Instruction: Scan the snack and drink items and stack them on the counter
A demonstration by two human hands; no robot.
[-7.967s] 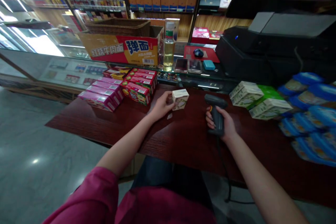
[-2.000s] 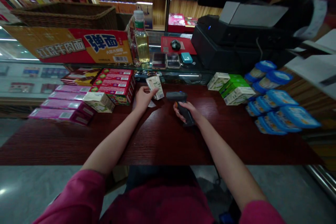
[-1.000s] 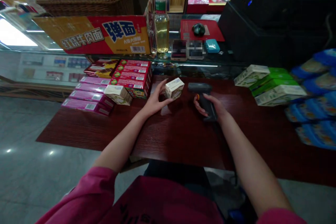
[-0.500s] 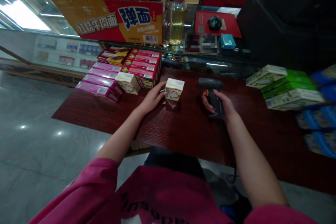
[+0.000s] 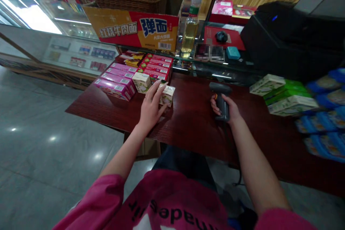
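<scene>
Head view shows the left hand (image 5: 151,109) half spread over the cream carton (image 5: 168,94) at frame centre, its grip unclear, and the right hand (image 5: 233,109) wrapped around the scanner (image 5: 222,102) right of centre: apparently a setting-aside step, next calling for settling it beside the matching carton (image 5: 141,82).

Your left hand (image 5: 150,109) has brought the small cream box-shaped carton with green print (image 5: 169,92) leftward, nearer the matching cream carton (image 5: 141,82) beside the glossy red oblong boxes (image 5: 156,65).
</scene>
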